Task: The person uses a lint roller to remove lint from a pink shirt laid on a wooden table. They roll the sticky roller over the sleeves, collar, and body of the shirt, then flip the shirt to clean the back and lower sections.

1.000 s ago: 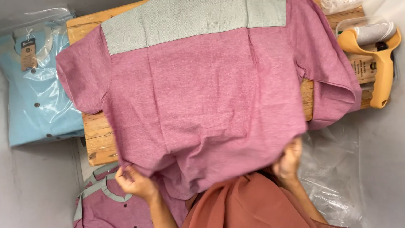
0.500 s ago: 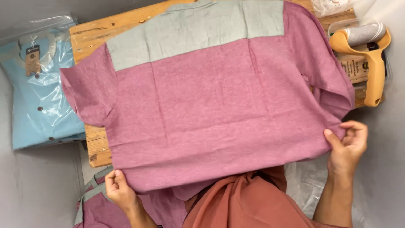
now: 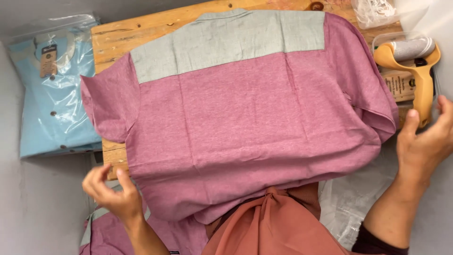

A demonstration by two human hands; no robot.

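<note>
- Pink shirt [image 3: 245, 137] w/ grey yoke lies back-up, spread flat over the wooden board [image 3: 122, 40]; collar at the far edge, hem hanging off the near edge toward the person. Prob. laid this way so both sleeves can be reached from the sides.
- Left hand [image 3: 113, 191] at the near-left hem corner, fingers loosely curled, just beside the cloth, gripping nothing that I can see.
- Right hand [image 3: 427, 139] off the shirt's right edge, open, palm in, empty; near the yellow lint roller [image 3: 417, 71].
- Left of the board: bagged light-blue shirt [image 3: 56, 101]. Another pink garment [image 3: 118, 233] lies low at near left.
- Vs 0.5 s ago: right hand then pinched the right hem corner, now let go and moved out to the right. Left hand also looks released. Shirt lies flatter, hem straighter.
</note>
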